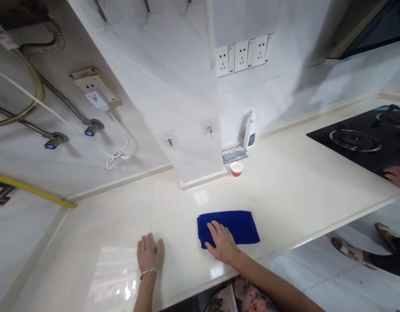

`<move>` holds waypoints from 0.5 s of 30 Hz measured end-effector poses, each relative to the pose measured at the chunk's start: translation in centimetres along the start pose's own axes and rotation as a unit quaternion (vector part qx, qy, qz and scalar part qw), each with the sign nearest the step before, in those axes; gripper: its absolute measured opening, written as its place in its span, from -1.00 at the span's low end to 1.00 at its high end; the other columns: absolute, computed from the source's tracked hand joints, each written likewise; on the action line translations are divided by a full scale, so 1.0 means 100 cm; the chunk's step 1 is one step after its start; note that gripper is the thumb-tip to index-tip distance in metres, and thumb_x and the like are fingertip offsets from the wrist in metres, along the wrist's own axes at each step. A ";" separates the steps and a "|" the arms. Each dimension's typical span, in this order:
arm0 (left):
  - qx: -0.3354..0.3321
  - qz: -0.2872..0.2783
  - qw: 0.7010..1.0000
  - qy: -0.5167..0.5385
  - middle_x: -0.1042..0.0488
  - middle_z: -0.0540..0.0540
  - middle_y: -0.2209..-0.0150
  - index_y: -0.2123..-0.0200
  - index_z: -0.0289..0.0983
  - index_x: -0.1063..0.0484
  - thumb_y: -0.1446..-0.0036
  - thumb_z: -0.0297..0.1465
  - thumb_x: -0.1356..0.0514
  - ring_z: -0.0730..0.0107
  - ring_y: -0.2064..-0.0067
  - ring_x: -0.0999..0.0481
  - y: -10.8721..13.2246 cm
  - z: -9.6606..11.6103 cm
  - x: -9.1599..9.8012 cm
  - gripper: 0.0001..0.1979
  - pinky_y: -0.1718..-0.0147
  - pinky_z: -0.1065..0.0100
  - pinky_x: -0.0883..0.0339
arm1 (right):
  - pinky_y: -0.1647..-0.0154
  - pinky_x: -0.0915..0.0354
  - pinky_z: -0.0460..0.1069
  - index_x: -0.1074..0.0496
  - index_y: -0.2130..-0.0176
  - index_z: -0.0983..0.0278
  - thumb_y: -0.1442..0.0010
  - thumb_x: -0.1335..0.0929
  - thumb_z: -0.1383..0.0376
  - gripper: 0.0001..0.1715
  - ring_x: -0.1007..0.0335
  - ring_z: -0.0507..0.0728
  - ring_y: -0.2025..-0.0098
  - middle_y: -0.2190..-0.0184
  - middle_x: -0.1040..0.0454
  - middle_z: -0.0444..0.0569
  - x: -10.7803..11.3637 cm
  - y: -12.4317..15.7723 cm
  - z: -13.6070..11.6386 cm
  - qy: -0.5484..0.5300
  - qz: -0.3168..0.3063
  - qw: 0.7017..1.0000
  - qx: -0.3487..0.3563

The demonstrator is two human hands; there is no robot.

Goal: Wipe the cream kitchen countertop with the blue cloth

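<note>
A folded blue cloth (pixel 240 227) lies on the white countertop (pixel 274 182), near its front edge. My right hand (pixel 223 243) is on the left part of this cloth, with bent fingers pressing on top and the thumb at its near edge, gripping it. To the left, my left hand (pixel 150 251), with a bracelet at the wrist, rests palm down on the bare counter. Its fingers are stretched out and hold nothing. The cloth's underside is hidden.
Behind the cloth are a small red and white paper cup (pixel 237 169), a silvery folded packet (pixel 234 154) and a white bottle (pixel 250 133). A wall pillar (pixel 193 156) juts out. At right, another person's hand (pixel 396 177) is by the black gas hob (pixel 352 141).
</note>
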State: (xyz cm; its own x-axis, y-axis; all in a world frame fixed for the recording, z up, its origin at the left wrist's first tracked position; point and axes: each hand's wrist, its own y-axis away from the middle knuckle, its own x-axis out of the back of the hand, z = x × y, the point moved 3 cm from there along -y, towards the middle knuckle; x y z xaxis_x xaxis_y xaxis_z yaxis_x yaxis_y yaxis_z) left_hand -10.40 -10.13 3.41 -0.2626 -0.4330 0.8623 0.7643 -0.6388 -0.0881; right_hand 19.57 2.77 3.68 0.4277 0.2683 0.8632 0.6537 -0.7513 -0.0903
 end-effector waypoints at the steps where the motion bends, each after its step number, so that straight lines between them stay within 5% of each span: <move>1: 0.013 0.010 1.000 -0.014 -0.12 -0.56 -0.41 -0.27 -0.62 -0.24 -0.14 -0.07 0.04 -0.18 -0.49 0.05 0.001 -0.010 0.002 -0.18 -0.45 -0.17 0.17 | -0.09 -0.38 0.31 -0.18 -0.38 0.33 -0.20 -0.38 0.15 -0.16 -0.35 0.45 -0.12 -0.28 -0.30 0.31 -0.007 -0.006 -0.012 0.019 -0.021 1.000 -0.008; 4: 0.024 0.023 0.999 -0.043 -0.12 -0.48 -0.43 -0.30 -0.57 -0.25 -0.20 -0.07 0.11 -0.11 -0.49 0.04 0.008 -0.028 -0.004 -0.20 -0.47 -0.05 0.17 | 0.09 -0.44 0.21 -0.18 -0.37 0.31 -0.11 -0.44 0.21 -0.09 -0.36 0.45 -0.06 -0.21 -0.34 0.34 -0.021 -0.026 -0.031 0.040 -0.067 0.996 -0.047; 8: 0.022 0.027 0.997 -0.062 -0.11 -0.44 -0.44 -0.31 -0.54 -0.24 -0.22 -0.05 0.16 -0.06 -0.50 0.06 0.011 -0.036 -0.013 -0.19 -0.47 -0.01 0.17 | 0.15 -0.43 0.13 -0.25 -0.28 0.30 -0.03 -0.43 0.38 -0.17 -0.39 0.39 -0.02 -0.15 -0.37 0.34 -0.028 -0.044 -0.026 0.009 -0.074 0.993 -0.094; 15: 0.032 0.019 0.997 -0.061 -0.13 -0.41 -0.44 -0.32 -0.48 -0.25 -0.22 0.00 0.18 -0.06 -0.49 0.02 0.007 -0.041 -0.013 -0.17 -0.47 0.00 0.15 | 0.07 -0.36 0.10 -0.37 -0.12 0.31 -0.12 -0.30 0.35 -0.45 -0.50 0.29 0.12 0.16 -0.55 0.11 0.009 -0.023 0.046 -0.157 0.019 0.968 -0.195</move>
State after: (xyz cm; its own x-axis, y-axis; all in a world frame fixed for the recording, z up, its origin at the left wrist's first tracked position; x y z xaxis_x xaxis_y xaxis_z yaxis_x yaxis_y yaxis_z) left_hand -11.90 -12.62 0.15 -0.1622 -0.3721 0.9139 0.8092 -0.5802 -0.0926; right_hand 21.28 7.48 2.38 0.6556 0.3606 0.6635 0.3746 -0.9182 0.1289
